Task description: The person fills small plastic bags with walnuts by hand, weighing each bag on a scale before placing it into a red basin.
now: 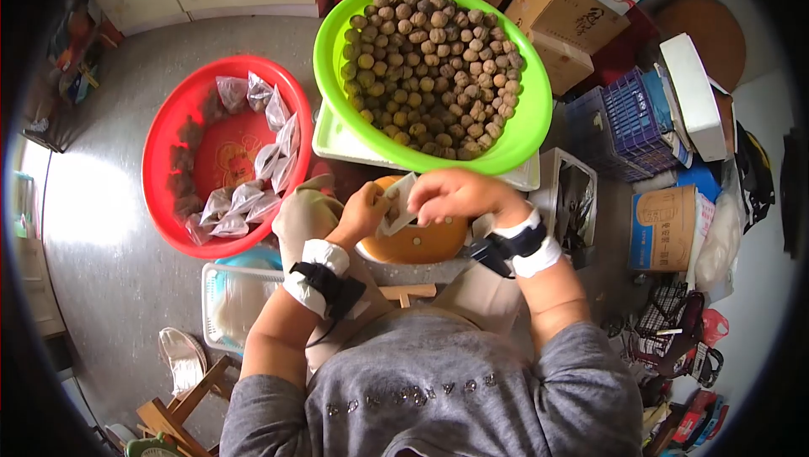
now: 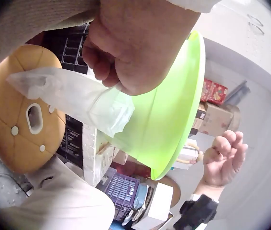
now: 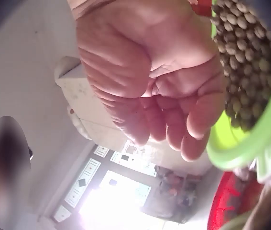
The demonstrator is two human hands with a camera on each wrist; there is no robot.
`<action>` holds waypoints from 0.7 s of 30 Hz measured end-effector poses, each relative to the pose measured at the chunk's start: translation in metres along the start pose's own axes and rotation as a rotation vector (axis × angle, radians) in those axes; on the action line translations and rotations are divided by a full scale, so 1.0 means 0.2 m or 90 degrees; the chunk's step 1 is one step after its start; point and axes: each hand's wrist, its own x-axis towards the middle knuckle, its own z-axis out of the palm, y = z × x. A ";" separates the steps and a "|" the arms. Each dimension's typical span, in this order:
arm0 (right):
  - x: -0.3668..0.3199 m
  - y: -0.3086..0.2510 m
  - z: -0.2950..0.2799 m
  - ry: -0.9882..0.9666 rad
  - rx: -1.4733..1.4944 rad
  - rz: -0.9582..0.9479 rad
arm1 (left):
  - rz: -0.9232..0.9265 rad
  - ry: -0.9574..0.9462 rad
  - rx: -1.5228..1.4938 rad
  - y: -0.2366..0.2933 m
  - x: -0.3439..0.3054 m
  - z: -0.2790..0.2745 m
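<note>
My left hand (image 1: pixel 364 211) grips a clear plastic bag (image 2: pixel 73 93) by its mouth, fingers curled. The bag hangs slack over an orange cushioned stool (image 1: pixel 434 242) between the knees. Bare and holding nothing, my right hand (image 1: pixel 463 193) is raised beside the bag, near the front rim of a lime-green basin (image 1: pixel 533 107). Its fingers are loosely bent, and the right wrist view shows the palm. Walnuts (image 1: pixel 430 44) in their shells fill much of that basin.
To the left, a red basin (image 1: pixel 244 141) holds several filled bags (image 1: pixel 244 197) around its inside. A white basket (image 1: pixel 221 309) with plastic bags stands by the left knee. Cardboard boxes (image 1: pixel 560 6) and a purple crate (image 1: pixel 628 124) are stacked at the right.
</note>
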 end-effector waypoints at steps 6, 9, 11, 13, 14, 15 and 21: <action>0.16 -0.07 -0.66 0.308 -0.164 0.002 | 0.001 0.006 0.027 0.00 0.01 0.00; 0.35 0.06 -0.89 0.406 -0.320 0.099 | 0.007 0.008 0.028 0.00 0.02 0.01; 0.47 0.20 -0.98 0.418 -0.537 0.049 | -0.006 -0.001 0.029 0.00 0.02 0.01; 0.55 0.21 -0.97 0.410 -0.682 0.074 | -0.045 -0.021 0.017 0.04 0.02 0.00; 0.61 0.27 -0.99 0.385 -0.758 0.107 | -0.052 -0.023 0.010 0.04 0.02 0.00; 0.64 0.28 -0.97 0.355 -0.812 0.133 | -0.059 -0.025 0.002 0.04 0.02 0.00; 0.68 0.36 -0.92 0.421 -0.889 0.104 | -0.008 -0.014 0.025 0.00 0.03 0.00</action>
